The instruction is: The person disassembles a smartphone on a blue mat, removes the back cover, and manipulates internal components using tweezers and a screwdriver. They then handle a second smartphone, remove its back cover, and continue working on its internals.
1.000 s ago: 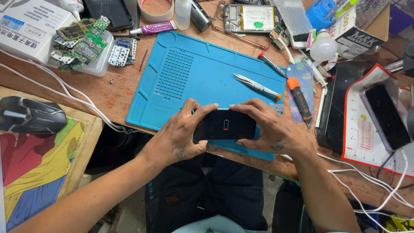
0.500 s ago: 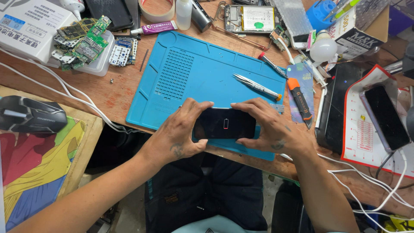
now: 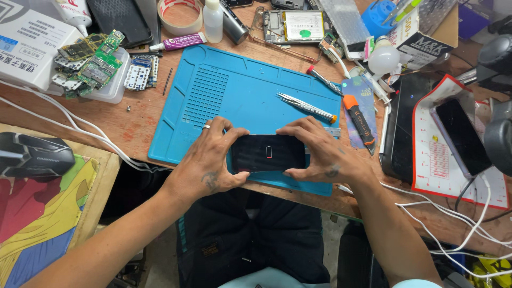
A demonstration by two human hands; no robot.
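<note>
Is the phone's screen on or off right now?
On. The phone, held flat between the left hand and right hand over the blue mat, shows a small red battery icon on a dark screen.

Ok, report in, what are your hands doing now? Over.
Left hand and right hand grip phone by its ends. Phone over blue mat. Nothing blocking.

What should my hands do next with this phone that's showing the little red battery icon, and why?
Probably lay the phone flat on the blue mat and connect a charging cable. Its dark screen shows only a small red battery symbol, which suggests an empty battery. The left hand and right hand grip its two ends just above the mat's near edge, and white cables lie to the right.
</note>
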